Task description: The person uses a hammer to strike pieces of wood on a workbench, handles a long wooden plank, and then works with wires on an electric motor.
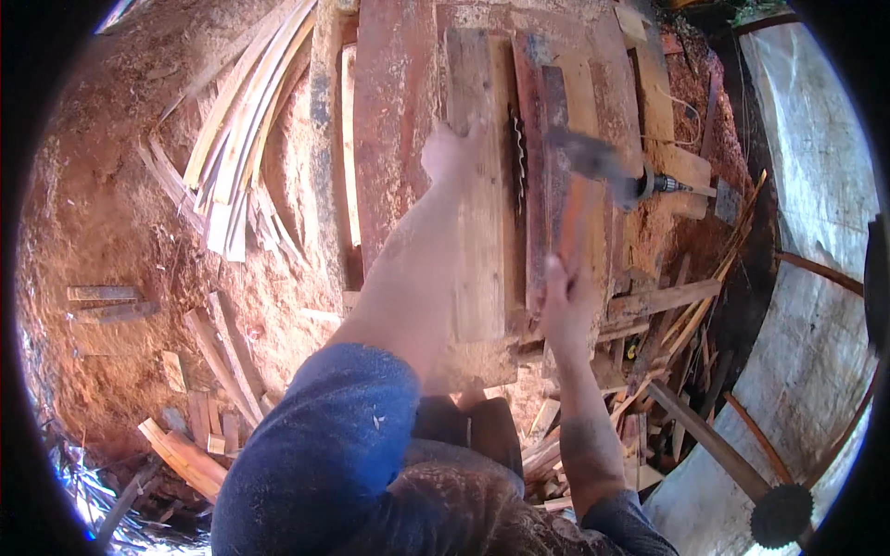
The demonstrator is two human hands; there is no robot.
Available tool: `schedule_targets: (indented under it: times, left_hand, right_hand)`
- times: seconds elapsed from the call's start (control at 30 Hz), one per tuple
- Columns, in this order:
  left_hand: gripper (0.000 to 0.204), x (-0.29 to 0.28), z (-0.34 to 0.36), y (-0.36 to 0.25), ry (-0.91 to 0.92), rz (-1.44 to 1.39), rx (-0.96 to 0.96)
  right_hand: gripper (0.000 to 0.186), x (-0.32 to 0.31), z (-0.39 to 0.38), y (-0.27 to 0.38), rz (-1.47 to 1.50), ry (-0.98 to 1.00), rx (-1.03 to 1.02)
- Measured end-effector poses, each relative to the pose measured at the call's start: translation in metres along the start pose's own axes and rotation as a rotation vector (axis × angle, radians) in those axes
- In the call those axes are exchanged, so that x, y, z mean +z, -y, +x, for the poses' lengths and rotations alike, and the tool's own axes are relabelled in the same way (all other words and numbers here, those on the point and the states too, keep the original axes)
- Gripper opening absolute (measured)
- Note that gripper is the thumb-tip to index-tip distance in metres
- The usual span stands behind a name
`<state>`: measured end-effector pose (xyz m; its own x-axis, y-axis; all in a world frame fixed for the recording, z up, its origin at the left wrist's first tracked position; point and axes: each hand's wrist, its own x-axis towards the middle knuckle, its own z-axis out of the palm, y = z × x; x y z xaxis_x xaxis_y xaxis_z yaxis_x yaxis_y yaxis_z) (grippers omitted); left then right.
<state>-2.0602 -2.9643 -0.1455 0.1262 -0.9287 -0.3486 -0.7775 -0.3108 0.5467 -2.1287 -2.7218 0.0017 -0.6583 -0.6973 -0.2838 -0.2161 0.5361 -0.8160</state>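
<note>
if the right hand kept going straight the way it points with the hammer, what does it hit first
Probably the reddish wooden block beside the saw blade: the right hand aims the blurred hammer up over it. Depth is unclear.

Outdoor work area in daylight. The ground (120,232) is bare reddish earth covered in sawdust. A bundle of thin pale wood strips (246,111) lies on it to the left, fanned and curved. Short offcut boards (209,435) are scattered at lower left, with two small flat pieces (102,301) further out. A heap of splintered wood scraps (667,352) lies at right. Along the right side hangs a whitish tarpaulin sheet (816,185), wrinkled, crossed by thin dark poles (820,271). A toothed circular saw blade (781,515) rests at lower right.
</note>
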Motion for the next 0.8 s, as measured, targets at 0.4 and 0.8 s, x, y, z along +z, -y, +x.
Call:
schedule_targets:
  times: [0.4,0.8]
  left_hand:
    - [0.088,-0.002,-0.002,-0.002,0.079,-0.023,0.015]
    - [0.084,0.007,-0.001,0.004,0.083,-0.028,0.027]
  right_hand:
    - [0.048,0.028,-0.007,-0.049,-0.351,0.116,0.123]
    - [0.039,-0.028,-0.102,-0.086,-0.316,0.071,0.076]
